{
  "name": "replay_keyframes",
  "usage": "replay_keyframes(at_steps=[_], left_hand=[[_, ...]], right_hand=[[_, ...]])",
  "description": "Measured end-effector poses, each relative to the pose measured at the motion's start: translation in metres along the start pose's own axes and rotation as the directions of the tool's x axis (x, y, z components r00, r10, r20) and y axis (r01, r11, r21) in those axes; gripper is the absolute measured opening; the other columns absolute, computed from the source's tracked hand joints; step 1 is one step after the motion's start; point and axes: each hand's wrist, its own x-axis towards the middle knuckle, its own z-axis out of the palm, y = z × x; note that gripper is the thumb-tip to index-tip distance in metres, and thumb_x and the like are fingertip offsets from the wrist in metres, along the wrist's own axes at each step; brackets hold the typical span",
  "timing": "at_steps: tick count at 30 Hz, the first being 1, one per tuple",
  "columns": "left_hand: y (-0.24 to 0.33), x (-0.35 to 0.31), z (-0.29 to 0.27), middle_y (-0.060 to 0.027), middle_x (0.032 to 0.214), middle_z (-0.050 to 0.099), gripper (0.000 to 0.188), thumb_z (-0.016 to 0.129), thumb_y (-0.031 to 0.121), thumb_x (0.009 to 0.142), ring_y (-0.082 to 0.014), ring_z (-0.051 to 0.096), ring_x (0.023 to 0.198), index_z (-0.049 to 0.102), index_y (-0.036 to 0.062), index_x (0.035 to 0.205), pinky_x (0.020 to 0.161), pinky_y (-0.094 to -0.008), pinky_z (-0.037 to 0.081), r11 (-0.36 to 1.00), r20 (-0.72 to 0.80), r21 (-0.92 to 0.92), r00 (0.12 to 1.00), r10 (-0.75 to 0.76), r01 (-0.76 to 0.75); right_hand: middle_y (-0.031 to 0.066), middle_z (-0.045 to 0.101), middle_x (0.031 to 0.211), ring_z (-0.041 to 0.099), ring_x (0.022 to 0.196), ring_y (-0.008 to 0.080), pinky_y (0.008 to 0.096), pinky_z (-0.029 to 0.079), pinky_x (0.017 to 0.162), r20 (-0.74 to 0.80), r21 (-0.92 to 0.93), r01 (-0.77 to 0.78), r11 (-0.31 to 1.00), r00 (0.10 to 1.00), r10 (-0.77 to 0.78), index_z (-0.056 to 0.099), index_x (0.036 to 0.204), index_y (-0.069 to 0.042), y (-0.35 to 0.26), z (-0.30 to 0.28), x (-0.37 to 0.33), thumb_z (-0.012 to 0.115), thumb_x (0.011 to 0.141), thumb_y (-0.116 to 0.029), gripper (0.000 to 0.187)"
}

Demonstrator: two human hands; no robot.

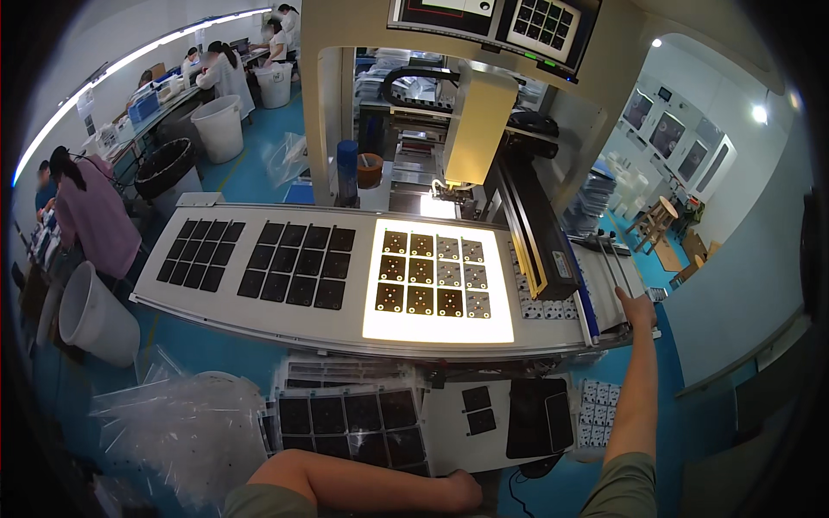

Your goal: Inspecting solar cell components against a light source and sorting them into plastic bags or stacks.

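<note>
My right hand (pixel 637 309) reaches to the right end of a long white machine bed (pixel 363 226), beside a thin metal rod (pixel 610 259). One of its digits is stretched out, apart from the rest, and I make out nothing held. My left hand (pixel 465 490) lies low, in front of the bench, with its fingers turned out of sight. On the bed, a brightly lit panel (pixel 370 319) carries rows of dark square pieces (pixel 420 270), several with small coloured dots. Two more groups of dark squares (pixel 296 261) lie to its left.
A yellow machine head (pixel 471 121) and a black rail (pixel 540 233) stand over the bed. Below are clear plastic bags (pixel 186 432), trays of dark squares (pixel 350 419), a black pad (pixel 534 417) and a dotted white sheet (pixel 596 414). White bins (pixel 99 315) and co-workers (pixel 95 211) are at left.
</note>
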Motion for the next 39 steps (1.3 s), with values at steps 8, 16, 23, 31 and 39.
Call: replay_keyframes(at_steps=[8, 16, 23, 31, 39], left_hand=[[0.000, 0.004, -0.004, -0.0214, 0.114, 0.077, 0.030, 0.070, 0.027, 0.085, -0.0366, 0.075, 0.107, 0.082, 0.0073, 0.105, 0.084, -0.0533, 0.061, 0.998, 0.081, -0.045, 0.996, -0.036, 0.040], [0.004, 0.002, -0.015, -0.0158, 0.112, 0.079, 0.023, 0.066, 0.013, 0.092, -0.0365, 0.077, 0.102, 0.082, 0.0057, 0.106, 0.069, -0.0535, 0.063, 1.000, 0.097, 0.015, 0.995, 0.005, -0.007], [0.005, 0.001, -0.015, -0.0155, 0.114, 0.079, 0.023, 0.066, 0.014, 0.092, -0.0361, 0.077, 0.103, 0.082, 0.0062, 0.107, 0.071, -0.0540, 0.063, 1.000, 0.102, -0.004, 0.995, -0.016, 0.017], [0.003, 0.003, -0.015, -0.0147, 0.114, 0.079, 0.025, 0.070, 0.017, 0.090, -0.0368, 0.077, 0.104, 0.081, 0.0061, 0.110, 0.074, -0.0532, 0.063, 1.000, 0.109, -0.012, 0.994, -0.005, 0.006], [0.009, -0.005, -0.027, -0.0153, 0.116, 0.078, 0.028, 0.071, 0.020, 0.090, -0.0374, 0.076, 0.105, 0.081, 0.0073, 0.113, 0.075, -0.0560, 0.063, 0.999, 0.139, -0.014, 0.990, -0.028, 0.031]], right_hand=[[0.0256, 0.067, 0.135, 0.068, 0.122, 0.0407, 0.0527, 0.058, 0.095, 0.101, 0.027, 0.045, 0.999, 0.994, -0.047, 0.059, 0.140, 0.006, -0.002, -0.003, -0.002, 0.059, 0.082, -0.089, 0.112], [0.0260, 0.066, 0.135, 0.067, 0.123, 0.0404, 0.0524, 0.058, 0.095, 0.030, -0.024, 0.014, 1.000, 0.999, -0.013, 0.057, 0.141, 0.007, -0.002, -0.005, -0.004, 0.057, 0.081, -0.091, 0.115], [0.0232, 0.065, 0.140, 0.066, 0.125, 0.0397, 0.0527, 0.055, 0.098, 0.106, 0.011, 0.031, 0.999, 0.994, -0.032, 0.057, 0.145, 0.003, -0.004, -0.006, -0.005, 0.058, 0.078, -0.094, 0.118], [0.0238, 0.064, 0.143, 0.064, 0.129, 0.0404, 0.0528, 0.054, 0.101, 0.034, -0.021, 0.005, 1.000, 0.999, -0.004, 0.057, 0.145, 0.004, -0.004, -0.007, -0.005, 0.057, 0.078, -0.094, 0.119], [0.0242, 0.063, 0.144, 0.064, 0.129, 0.0402, 0.0526, 0.054, 0.101, 0.050, -0.029, 0.008, 1.000, 0.999, -0.007, 0.055, 0.148, 0.005, -0.003, -0.008, -0.002, 0.056, 0.078, -0.094, 0.121]])
